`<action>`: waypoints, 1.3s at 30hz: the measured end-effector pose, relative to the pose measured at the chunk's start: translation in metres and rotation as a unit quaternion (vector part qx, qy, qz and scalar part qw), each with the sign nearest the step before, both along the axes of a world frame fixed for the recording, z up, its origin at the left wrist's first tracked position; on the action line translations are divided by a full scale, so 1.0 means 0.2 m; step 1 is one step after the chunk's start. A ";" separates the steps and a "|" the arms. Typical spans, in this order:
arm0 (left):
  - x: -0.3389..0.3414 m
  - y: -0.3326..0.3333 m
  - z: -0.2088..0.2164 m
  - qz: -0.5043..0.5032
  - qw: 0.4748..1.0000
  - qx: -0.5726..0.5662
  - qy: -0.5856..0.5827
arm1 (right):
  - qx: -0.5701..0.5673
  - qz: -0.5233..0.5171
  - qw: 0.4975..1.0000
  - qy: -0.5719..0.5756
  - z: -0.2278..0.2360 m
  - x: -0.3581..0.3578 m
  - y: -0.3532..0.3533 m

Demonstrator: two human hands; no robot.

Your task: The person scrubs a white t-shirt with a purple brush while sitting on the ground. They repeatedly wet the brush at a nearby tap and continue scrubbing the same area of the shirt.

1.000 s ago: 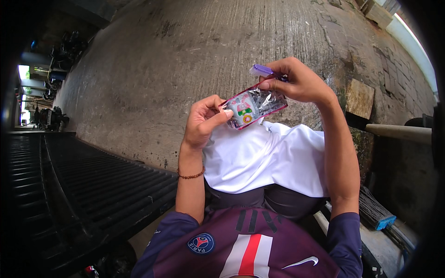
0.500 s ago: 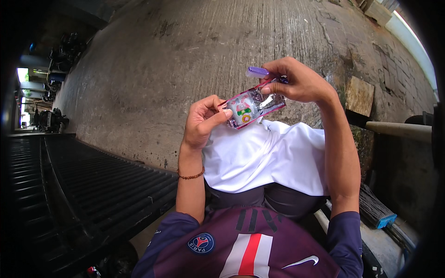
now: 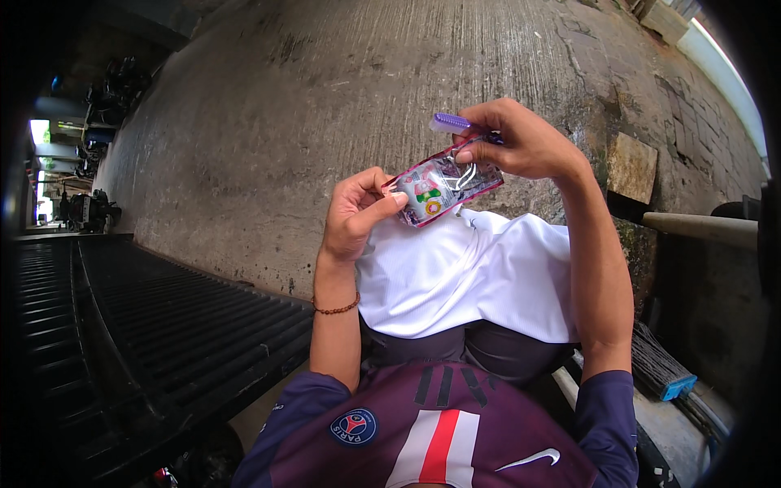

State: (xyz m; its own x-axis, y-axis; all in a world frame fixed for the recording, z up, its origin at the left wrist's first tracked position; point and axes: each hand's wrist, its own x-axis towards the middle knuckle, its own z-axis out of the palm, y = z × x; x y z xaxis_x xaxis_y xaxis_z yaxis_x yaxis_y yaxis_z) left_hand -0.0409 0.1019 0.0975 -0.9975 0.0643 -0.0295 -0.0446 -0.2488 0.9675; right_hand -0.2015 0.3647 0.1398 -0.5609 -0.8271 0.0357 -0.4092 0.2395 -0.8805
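Note:
A shiny sachet (image 3: 425,193) with pink-red edges and a printed front is stretched between my hands, above a white cloth garment (image 3: 464,276) spread over my lap. My left hand (image 3: 355,213) pinches its left end, thumb on top. My right hand (image 3: 521,142) grips the upper right part between thumb and fingers. That same hand also holds a purple toothbrush (image 3: 450,124). Its bristled head sticks out to the left beyond my fingers, while they cover most of the handle.
Rough concrete ground (image 3: 342,89) stretches ahead. A black slatted rack (image 3: 187,325) stands close on my left. To the right are a flat stone block (image 3: 632,168), a pale pipe (image 3: 700,229) and a broom (image 3: 663,370) with a blue part. Motorbikes (image 3: 88,210) stand far left.
My right hand has shifted slightly, and the toothbrush head has tilted and moved a little up and left. The sachet's right part has creased differently. My left hand has stayed in place.

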 end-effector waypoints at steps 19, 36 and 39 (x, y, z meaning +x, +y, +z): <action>0.00 0.00 -0.01 -0.010 1.000 -0.004 0.005 | -0.009 -0.029 1.000 -0.007 -0.01 0.02 -0.02; 0.00 -0.02 -0.06 -0.016 0.999 -0.033 0.001 | 0.015 -0.007 1.000 -0.015 -0.01 0.01 -0.02; 0.01 -0.02 -0.06 -0.022 0.999 -0.034 0.001 | 0.025 0.006 1.000 -0.015 0.00 0.01 -0.03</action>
